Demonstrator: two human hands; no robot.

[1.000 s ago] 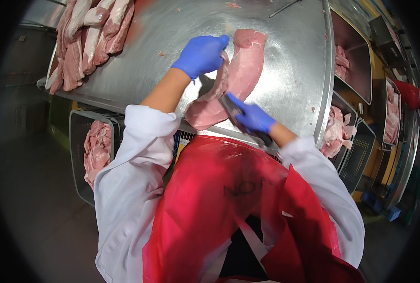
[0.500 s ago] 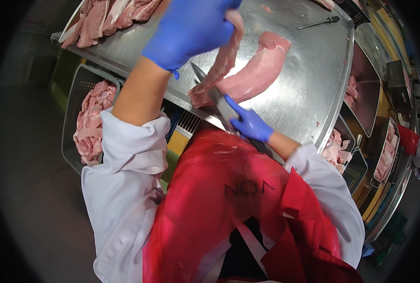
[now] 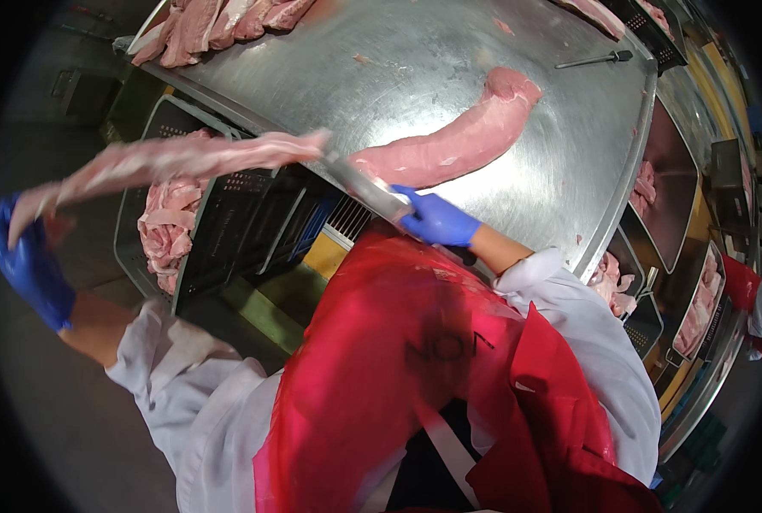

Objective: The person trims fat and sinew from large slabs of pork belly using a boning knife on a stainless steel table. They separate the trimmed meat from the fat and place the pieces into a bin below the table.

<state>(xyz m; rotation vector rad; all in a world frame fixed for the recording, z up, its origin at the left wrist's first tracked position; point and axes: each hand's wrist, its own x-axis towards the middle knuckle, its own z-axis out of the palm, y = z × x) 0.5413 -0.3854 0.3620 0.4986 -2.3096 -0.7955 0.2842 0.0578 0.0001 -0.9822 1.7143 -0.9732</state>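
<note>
My left hand [image 3: 37, 278], in a blue glove, grips one end of a long pale strip of meat [image 3: 176, 162] out at the far left. The strip trails through the air above a crate of trimmings, blurred by motion. Its other end lies close to the knife blade; whether the two touch I cannot tell. My gloved right hand [image 3: 441, 220] is closed around the handle of the knife [image 3: 368, 188] at the table's near edge. Just beyond the blade, a curved pink pork loin [image 3: 462, 141] rests on the steel table [image 3: 560, 154].
Several long cuts of meat [image 3: 214, 26] lie at the table's far left. A thin rod with a dark handle [image 3: 594, 60] sits at the far right. The crate [image 3: 214, 205] at the left holds trimmings [image 3: 169, 222]. More bins [image 3: 667, 188] with meat stand on the right.
My left hand has swung from above the table out to the left, drawing the strip away from the loin. The knife hand stays near the table's edge. The loin remains on the table.
</note>
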